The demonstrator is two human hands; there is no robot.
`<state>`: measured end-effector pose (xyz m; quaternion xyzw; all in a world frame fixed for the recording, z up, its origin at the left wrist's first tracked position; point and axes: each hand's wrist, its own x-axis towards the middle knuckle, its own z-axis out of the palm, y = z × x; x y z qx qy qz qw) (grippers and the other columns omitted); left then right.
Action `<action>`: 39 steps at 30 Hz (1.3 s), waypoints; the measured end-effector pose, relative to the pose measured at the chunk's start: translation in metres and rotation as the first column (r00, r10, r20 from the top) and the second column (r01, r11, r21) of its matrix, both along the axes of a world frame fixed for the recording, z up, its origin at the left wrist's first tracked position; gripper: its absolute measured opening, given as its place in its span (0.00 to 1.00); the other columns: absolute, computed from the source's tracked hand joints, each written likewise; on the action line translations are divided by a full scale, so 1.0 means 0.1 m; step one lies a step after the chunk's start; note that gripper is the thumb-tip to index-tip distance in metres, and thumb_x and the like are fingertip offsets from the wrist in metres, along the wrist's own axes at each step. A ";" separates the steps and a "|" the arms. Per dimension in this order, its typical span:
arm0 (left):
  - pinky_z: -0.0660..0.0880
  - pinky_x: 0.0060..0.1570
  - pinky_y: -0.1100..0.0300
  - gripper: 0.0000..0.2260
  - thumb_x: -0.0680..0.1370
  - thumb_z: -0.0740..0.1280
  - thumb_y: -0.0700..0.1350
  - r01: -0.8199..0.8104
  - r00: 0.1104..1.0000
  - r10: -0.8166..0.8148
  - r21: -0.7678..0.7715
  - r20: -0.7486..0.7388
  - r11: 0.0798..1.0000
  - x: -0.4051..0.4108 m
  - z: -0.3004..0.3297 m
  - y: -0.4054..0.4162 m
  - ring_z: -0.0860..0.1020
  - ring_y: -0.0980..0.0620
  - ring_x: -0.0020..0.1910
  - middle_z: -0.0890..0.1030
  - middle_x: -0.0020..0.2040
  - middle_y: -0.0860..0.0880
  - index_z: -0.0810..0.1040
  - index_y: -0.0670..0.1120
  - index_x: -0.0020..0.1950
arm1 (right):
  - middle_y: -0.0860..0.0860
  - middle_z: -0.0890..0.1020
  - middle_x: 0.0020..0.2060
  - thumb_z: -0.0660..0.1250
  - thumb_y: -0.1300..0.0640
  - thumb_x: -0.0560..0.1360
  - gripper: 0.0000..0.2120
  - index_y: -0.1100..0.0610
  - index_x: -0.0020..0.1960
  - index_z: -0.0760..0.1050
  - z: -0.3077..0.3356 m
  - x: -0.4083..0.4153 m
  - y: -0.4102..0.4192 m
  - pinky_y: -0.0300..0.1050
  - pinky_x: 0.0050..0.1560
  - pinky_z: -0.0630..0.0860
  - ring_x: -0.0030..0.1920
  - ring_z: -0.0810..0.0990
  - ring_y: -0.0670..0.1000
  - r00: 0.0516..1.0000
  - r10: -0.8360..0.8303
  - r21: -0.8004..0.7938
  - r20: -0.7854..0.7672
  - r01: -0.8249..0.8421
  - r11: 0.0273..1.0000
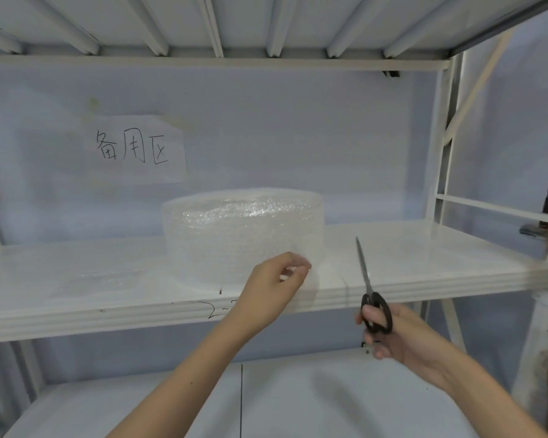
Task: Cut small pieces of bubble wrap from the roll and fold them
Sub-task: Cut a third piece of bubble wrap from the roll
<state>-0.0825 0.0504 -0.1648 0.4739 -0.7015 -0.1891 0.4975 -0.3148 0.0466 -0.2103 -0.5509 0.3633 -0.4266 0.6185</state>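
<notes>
A wide roll of clear bubble wrap (241, 229) lies flat on the white shelf board (424, 257), near its middle. My left hand (274, 289) is at the roll's front right side, its fingertips pinched on the loose end of the bubble wrap, which hangs down over the shelf's front edge. My right hand (393, 333) is to the right, below the shelf edge, and holds black-handled scissors (369, 286). The blades are together and point up and slightly left, apart from the wrap.
A paper note (136, 150) with handwritten characters is stuck on the back wall above the roll. White metal uprights (440, 147) frame the right side. A lower shelf board (171, 403) lies beneath my arms. A small dark object (530, 230) sits at the far right.
</notes>
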 end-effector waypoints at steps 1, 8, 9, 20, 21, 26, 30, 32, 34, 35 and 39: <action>0.75 0.46 0.67 0.07 0.79 0.65 0.44 -0.031 0.999 0.032 0.009 -0.042 0.999 0.09 -0.04 0.00 0.81 0.59 0.44 0.84 0.47 0.57 0.83 0.49 0.49 | 0.55 0.78 0.33 0.84 0.41 0.47 0.31 0.61 0.39 0.79 -0.06 0.06 0.03 0.41 0.22 0.71 0.28 0.76 0.50 0.999 0.036 0.003 0.000 -0.036 0.999; 0.81 0.38 0.60 0.06 0.80 0.65 0.42 -0.040 0.899 0.155 0.275 -0.409 0.961 0.50 -0.25 0.07 0.83 0.50 0.35 0.87 0.46 0.42 0.80 0.43 0.51 | 0.53 0.77 0.39 0.68 0.36 0.65 0.24 0.58 0.38 0.70 -0.47 0.47 0.13 0.45 0.30 0.72 0.34 0.75 0.53 0.956 0.282 0.063 -0.075 -0.278 0.959; 0.81 0.38 0.60 0.06 0.80 0.65 0.42 -0.029 0.884 0.159 0.289 -0.440 0.957 0.51 -0.26 0.08 0.83 0.50 0.35 0.87 0.46 0.41 0.80 0.42 0.51 | 0.53 0.77 0.39 0.67 0.36 0.65 0.24 0.58 0.38 0.69 -0.51 0.51 0.12 0.46 0.31 0.72 0.34 0.75 0.53 0.953 0.297 0.068 -0.063 -0.293 0.954; 0.82 0.43 0.61 0.04 0.75 0.71 0.40 -0.043 0.969 0.114 0.305 -0.219 0.951 0.54 -0.17 0.18 0.83 0.53 0.37 0.87 0.43 0.41 0.84 0.43 0.48 | 0.51 0.76 0.39 0.65 0.33 0.66 0.25 0.57 0.39 0.69 -0.60 0.71 -0.03 0.46 0.34 0.74 0.37 0.75 0.53 0.909 0.416 0.091 -0.028 -0.412 0.907; 0.82 0.42 0.61 0.03 0.76 0.71 0.40 -0.040 0.969 0.112 0.304 -0.221 0.952 0.53 -0.17 0.19 0.83 0.53 0.37 0.87 0.43 0.42 0.83 0.43 0.48 | 0.51 0.76 0.38 0.66 0.32 0.66 0.26 0.57 0.39 0.69 -0.60 0.72 -0.04 0.46 0.34 0.74 0.37 0.75 0.53 0.902 0.430 0.086 -0.022 -0.427 0.900; 0.81 0.43 0.60 0.05 0.77 0.70 0.41 -0.026 0.945 0.121 0.300 -0.305 0.954 0.52 -0.11 0.19 0.81 0.55 0.34 0.87 0.40 0.47 0.83 0.40 0.49 | 0.49 0.74 0.36 0.69 0.29 0.62 0.31 0.57 0.39 0.68 -0.58 0.80 -0.06 0.46 0.36 0.74 0.38 0.74 0.53 0.893 0.450 0.033 -0.008 -0.450 0.893; 0.81 0.46 0.58 0.04 0.78 0.69 0.41 -0.031 0.928 0.137 0.296 -0.346 0.955 0.56 -0.06 0.19 0.81 0.53 0.37 0.85 0.40 0.47 0.82 0.41 0.48 | 0.51 0.73 0.37 0.70 0.29 0.61 0.31 0.56 0.38 0.68 -0.68 0.75 -0.06 0.46 0.36 0.73 0.37 0.74 0.53 0.893 0.449 0.040 0.032 -0.450 0.892; 0.81 0.46 0.57 0.04 0.78 0.69 0.41 -0.001 0.908 0.129 0.307 -0.398 0.952 0.55 -0.06 0.20 0.80 0.51 0.38 0.84 0.40 0.46 0.81 0.41 0.48 | 0.51 0.74 0.37 0.70 0.28 0.61 0.30 0.56 0.38 0.69 -0.71 0.74 -0.04 0.46 0.36 0.74 0.37 0.74 0.53 0.888 0.459 0.049 0.017 -0.459 0.887; 0.80 0.45 0.59 0.04 0.78 0.68 0.41 0.035 0.890 0.119 0.326 -0.441 0.945 0.54 -0.08 0.22 0.80 0.51 0.38 0.83 0.40 0.46 0.81 0.41 0.48 | 0.50 0.74 0.37 0.69 0.28 0.62 0.30 0.56 0.38 0.69 -0.69 0.75 -0.05 0.46 0.36 0.74 0.38 0.74 0.53 0.882 0.471 0.037 0.001 -0.471 0.881; 0.80 0.44 0.60 0.04 0.78 0.68 0.41 0.059 0.878 0.111 0.334 -0.465 0.941 0.53 -0.10 0.23 0.80 0.51 0.38 0.83 0.40 0.46 0.81 0.40 0.49 | 0.50 0.74 0.37 0.69 0.28 0.63 0.30 0.56 0.38 0.69 -0.66 0.77 -0.06 0.46 0.37 0.74 0.38 0.74 0.52 0.879 0.477 0.023 -0.004 -0.477 0.878; 0.81 0.43 0.62 0.06 0.78 0.69 0.39 0.116 0.832 0.105 0.356 -0.545 0.927 0.54 -0.16 0.26 0.81 0.52 0.38 0.83 0.41 0.44 0.81 0.37 0.50 | 0.50 0.74 0.37 0.66 0.30 0.66 0.28 0.56 0.39 0.68 -0.53 0.89 -0.16 0.45 0.37 0.74 0.38 0.74 0.52 0.861 0.509 -0.009 0.009 -0.509 0.861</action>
